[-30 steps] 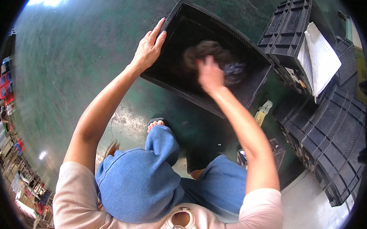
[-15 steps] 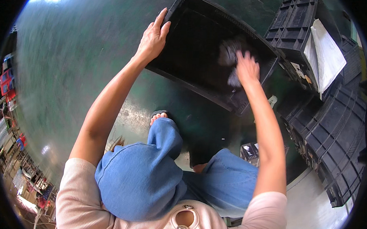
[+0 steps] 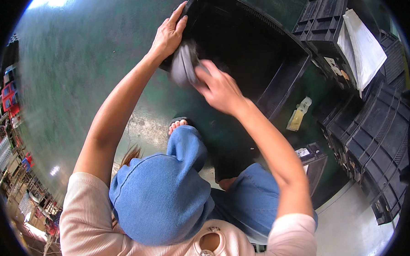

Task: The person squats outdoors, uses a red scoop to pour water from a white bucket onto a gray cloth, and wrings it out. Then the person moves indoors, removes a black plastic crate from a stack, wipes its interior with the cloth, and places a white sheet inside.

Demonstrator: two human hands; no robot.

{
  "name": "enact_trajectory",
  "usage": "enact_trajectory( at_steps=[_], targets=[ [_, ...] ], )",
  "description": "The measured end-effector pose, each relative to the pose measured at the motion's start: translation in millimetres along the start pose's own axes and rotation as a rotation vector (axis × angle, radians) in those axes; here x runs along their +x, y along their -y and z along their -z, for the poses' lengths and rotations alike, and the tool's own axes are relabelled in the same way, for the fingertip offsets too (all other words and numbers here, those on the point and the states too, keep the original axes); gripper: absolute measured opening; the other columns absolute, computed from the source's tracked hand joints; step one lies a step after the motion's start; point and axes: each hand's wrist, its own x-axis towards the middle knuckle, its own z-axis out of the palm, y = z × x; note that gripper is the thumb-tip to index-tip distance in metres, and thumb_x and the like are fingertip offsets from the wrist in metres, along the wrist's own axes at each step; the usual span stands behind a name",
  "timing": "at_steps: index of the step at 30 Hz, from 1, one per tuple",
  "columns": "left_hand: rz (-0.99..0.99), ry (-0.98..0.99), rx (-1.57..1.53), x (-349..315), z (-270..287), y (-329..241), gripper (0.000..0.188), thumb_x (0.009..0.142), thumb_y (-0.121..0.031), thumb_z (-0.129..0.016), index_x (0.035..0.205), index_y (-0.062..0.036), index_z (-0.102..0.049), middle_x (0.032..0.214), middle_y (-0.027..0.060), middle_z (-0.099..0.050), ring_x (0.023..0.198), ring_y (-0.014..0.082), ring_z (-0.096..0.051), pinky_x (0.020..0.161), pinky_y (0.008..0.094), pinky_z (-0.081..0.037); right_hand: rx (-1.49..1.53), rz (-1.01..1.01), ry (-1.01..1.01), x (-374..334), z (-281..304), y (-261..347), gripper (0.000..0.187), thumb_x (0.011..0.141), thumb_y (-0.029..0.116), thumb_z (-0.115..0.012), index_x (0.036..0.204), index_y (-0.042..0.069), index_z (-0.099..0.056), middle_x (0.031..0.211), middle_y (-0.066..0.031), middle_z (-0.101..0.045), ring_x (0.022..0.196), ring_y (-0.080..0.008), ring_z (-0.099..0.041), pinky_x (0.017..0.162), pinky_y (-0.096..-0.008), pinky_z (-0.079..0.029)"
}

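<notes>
Dark green floor (image 3: 79,67) fills the background, shelves of small coloured items along the rim at 9 o'clock. Left hand (image 3: 169,32) at 11 o'clock, fingers wrapped over the near-left corner rim of the black plastic crate (image 3: 263,52), clamped on it. Grey cloth (image 3: 184,65) sits just below that hand, pressed against the crate's corner wall. Right hand (image 3: 218,87) near centre, fingers closed on the cloth, blurred. Yellowish spray bottle (image 3: 298,114) lies on the floor at 3 o'clock of the crate. Stacked black crates (image 3: 374,135) at 3 o'clock, white paper sheet (image 3: 362,41) on top at 1 o'clock
</notes>
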Motion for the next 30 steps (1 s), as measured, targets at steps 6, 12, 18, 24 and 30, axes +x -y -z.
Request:
enact_trajectory(
  at_steps=[6, 12, 18, 24, 30],
  targets=[
    [0.07, -0.005, -0.018, -2, -2, -1, 0.047, 0.096, -0.039, -0.042, 0.141, -0.0309, -0.035, 0.109, 0.0238, -0.059, 0.111, 0.0384, -0.053, 0.097, 0.042, -0.04, -0.536, 0.254, 0.087, -122, 64, -33, 0.034, 0.067, 0.004, -0.06, 0.096, 0.021, -0.063, 0.121, -0.016, -0.05, 0.1, -0.0317, -0.055, 0.073, -0.0373, -0.048],
    [0.09, 0.006, -0.037, -5, -2, -10, 0.047, 0.095, -0.04, -0.043, 0.141, -0.0318, -0.036, 0.124, 0.0217, -0.055, 0.12, 0.0371, -0.048, 0.1, 0.0401, -0.038, -0.642, 0.281, 0.072, -12, -28, -8, 0.031, 0.074, 0.011, -0.057, 0.1, 0.027, -0.065, 0.113, -0.014, -0.051, 0.091, -0.0279, -0.056, 0.069, -0.0382, -0.049],
    [0.006, 0.041, -0.037, 6, 1, -11, 0.046, 0.094, -0.039, -0.046, 0.139, -0.0302, -0.039, 0.128, 0.0186, -0.054, 0.122, 0.0341, -0.048, 0.1, 0.0375, -0.038, -0.596, 0.278, -0.065, 2, -31, 0, 0.033, 0.078, 0.01, -0.054, 0.102, 0.03, -0.065, 0.107, -0.012, -0.052, 0.087, -0.0266, -0.058, 0.064, -0.0367, -0.051],
    [0.049, 0.001, -0.093, -4, 2, -15, 0.051, 0.093, -0.04, -0.05, 0.141, -0.0307, -0.037, 0.126, 0.0187, -0.055, 0.12, 0.0288, -0.051, 0.098, 0.034, -0.039, -0.601, 0.04, 0.188, -122, 47, -26, 0.041, 0.068, 0.001, -0.061, 0.104, 0.022, -0.063, 0.117, -0.0153, -0.052, 0.1, -0.0326, -0.058, 0.076, -0.0416, -0.048],
    [0.47, 0.1, -0.792, -41, -14, -4, 0.062, 0.091, -0.047, -0.054, 0.14, -0.0127, -0.039, 0.109, 0.0104, -0.06, 0.1, 0.0217, -0.057, 0.092, 0.0349, -0.042, -0.083, -0.09, -0.211, -93, 63, 15, 0.059, 0.067, 0.0, -0.067, 0.12, 0.024, -0.058, 0.117, -0.0131, -0.051, 0.097, -0.0339, -0.06, 0.079, -0.0388, -0.053]
  ],
)
